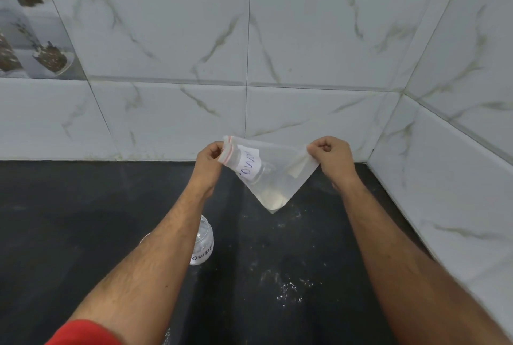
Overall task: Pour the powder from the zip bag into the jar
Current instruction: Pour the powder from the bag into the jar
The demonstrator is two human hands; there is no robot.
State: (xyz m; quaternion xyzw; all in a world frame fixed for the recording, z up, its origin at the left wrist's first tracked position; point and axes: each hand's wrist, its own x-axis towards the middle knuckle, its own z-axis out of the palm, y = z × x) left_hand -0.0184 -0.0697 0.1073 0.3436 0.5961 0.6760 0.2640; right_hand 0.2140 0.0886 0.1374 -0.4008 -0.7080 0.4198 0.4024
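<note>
Two hands held the zip bag (pixel 266 169) in the air at the centre of the frame, above the counter (pixel 83 219); the left hand (pixel 208 160) pinched the red zip edge at the bag's left corner, fingers curled on the plastic; the right hand (pixel 331 157) pinched the opposite corner, fingers likewise clenched on the film. The bag hung as a downward triangle; a small amount of powder (pixel 273 198) sat in the lowest corner; a handwritten label (pixel 248 162) faced the camera. Judgement: the bag is light, thin and limp; it will fold and sag wherever unsupported; the film looks smooth and may slip, so the grip belongs on the stiffer zip strip and on a corner, as shown; whether the zip was open could not be told. The jar (pixel 204 242) stood on the counter at lower centre-left, partly hidden behind the left forearm, well below and left of the bag; it looked like clear glass, hence breakable; its mouth could not be seen.

The counter was dark and matt, dusted with white specks (pixel 288 292) at lower centre; marbled pale tiles (pixel 166 39) covered the walls, meeting in a corner at the right; a picture tile (pixel 33 39) occupied the upper left.
</note>
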